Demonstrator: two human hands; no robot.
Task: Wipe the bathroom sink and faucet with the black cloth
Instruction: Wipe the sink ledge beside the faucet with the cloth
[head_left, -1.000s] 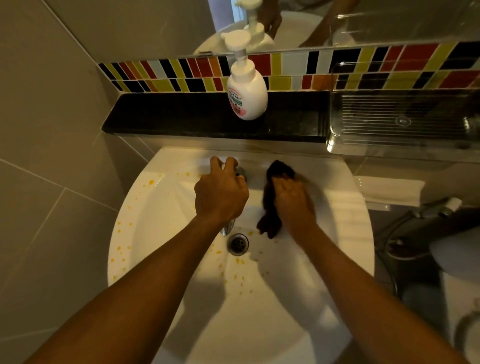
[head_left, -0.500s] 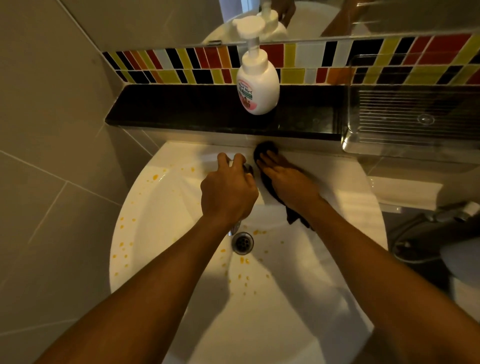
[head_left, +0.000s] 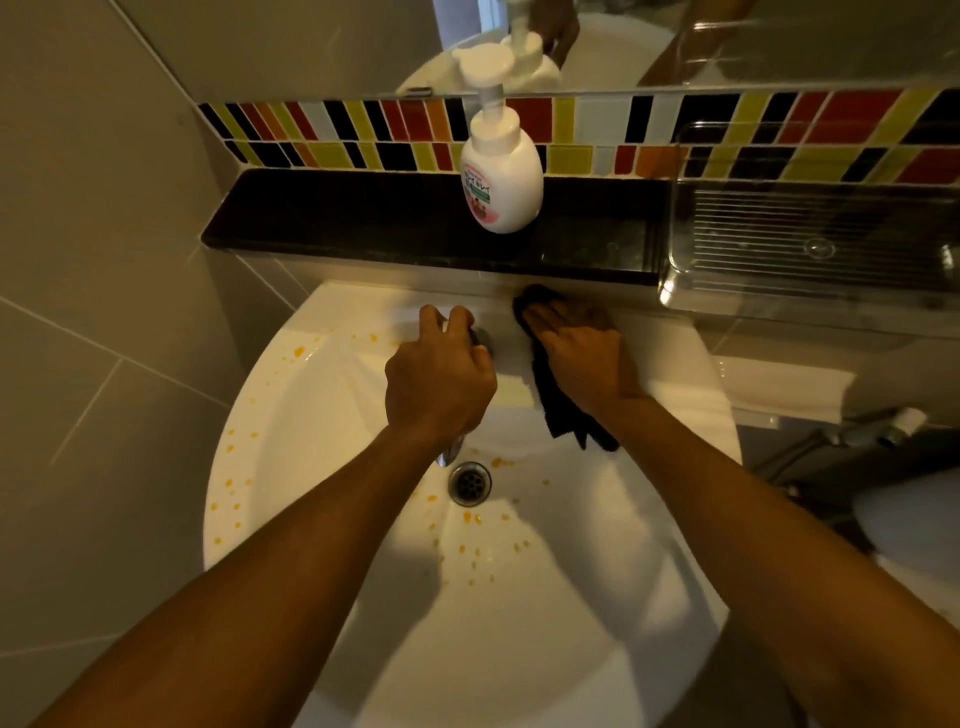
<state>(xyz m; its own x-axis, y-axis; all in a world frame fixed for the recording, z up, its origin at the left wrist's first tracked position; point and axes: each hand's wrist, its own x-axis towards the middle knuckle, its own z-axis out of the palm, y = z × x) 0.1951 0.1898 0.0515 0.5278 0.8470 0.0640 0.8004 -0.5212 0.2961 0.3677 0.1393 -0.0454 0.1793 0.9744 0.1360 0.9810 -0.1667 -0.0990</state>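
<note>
cloth (head_left: 558, 415): one, black, on the sink's (head_left: 311, 467) back rim, right of the faucet (head_left: 483, 340); far edge at the wall, tail hanging into the basin.
right hand (head_left: 582, 358): fingers flat, pressing the cloth.
left hand (head_left: 441, 384): clenched round the one faucet.
room: white rim runs on right of the cloth.
shelf (head_left: 337, 218): one bottle (head_left: 501, 182), one tray (head_left: 805, 249).

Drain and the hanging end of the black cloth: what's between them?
In the head view, an orange splash lies beside the drain; otherwise there is bare white sink up to the black cloth.
</note>
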